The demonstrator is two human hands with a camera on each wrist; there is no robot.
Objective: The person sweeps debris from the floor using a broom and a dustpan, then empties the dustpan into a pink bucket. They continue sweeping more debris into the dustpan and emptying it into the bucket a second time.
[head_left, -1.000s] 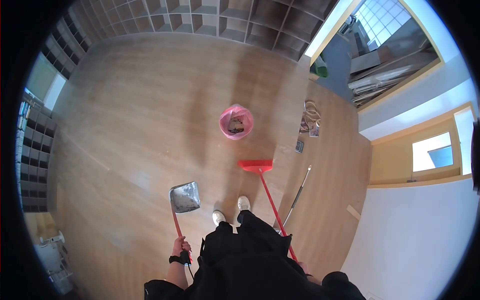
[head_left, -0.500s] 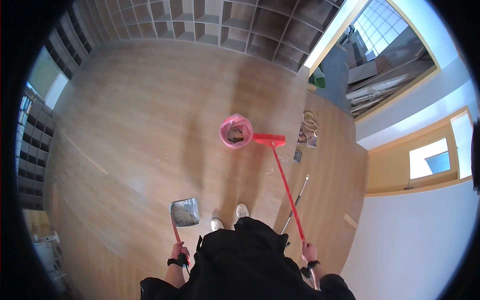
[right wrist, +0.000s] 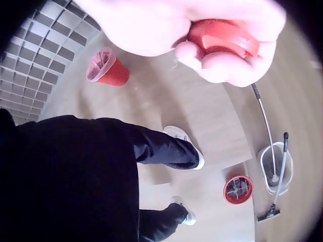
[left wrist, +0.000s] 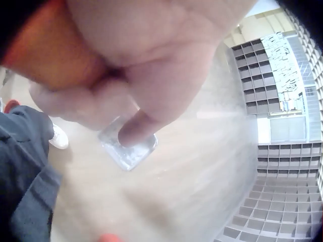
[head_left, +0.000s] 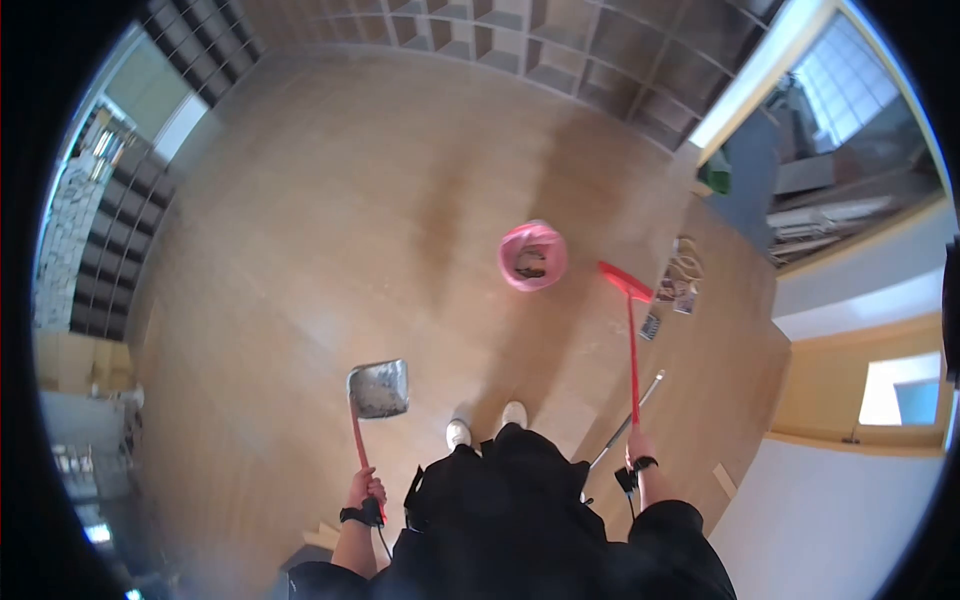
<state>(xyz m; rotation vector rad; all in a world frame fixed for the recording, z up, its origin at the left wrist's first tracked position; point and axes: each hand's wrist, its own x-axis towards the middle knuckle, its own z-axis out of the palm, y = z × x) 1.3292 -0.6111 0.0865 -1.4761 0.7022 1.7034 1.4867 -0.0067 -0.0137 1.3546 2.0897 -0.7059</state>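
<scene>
My left hand (head_left: pixel 366 488) grips the red handle of a long-handled metal dustpan (head_left: pixel 379 388), whose pan hangs ahead and to the left of my shoes. In the left wrist view, the pan (left wrist: pixel 132 155) shows beyond my curled fingers. My right hand (head_left: pixel 640 447) holds a broom by its red stick (head_left: pixel 633 350); the fingers wrap round the handle end (right wrist: pixel 222 39) in the right wrist view. The red broom head (head_left: pixel 625 281) is out in front, tilted, between the small items at right and a red bin (right wrist: pixel 116 74) lined with a pink bag (head_left: pixel 512 252). Dark debris lies inside the bin.
Right of me, a pole (head_left: pixel 622 424) slants near my leg. A coiled cord (head_left: pixel 688 258) and a small grey gridded item (head_left: pixel 650 326) lie on the floor. Behind are a white bucket (right wrist: pixel 286 176) with poles and a red-rimmed container (right wrist: pixel 227 191). Cubby shelves (head_left: pixel 500 38) line the far wall.
The broom head has swung from the floor before my feet, forward past the bin's right side, then further right toward the small items. The view has turned left; the dustpan has barely moved.
</scene>
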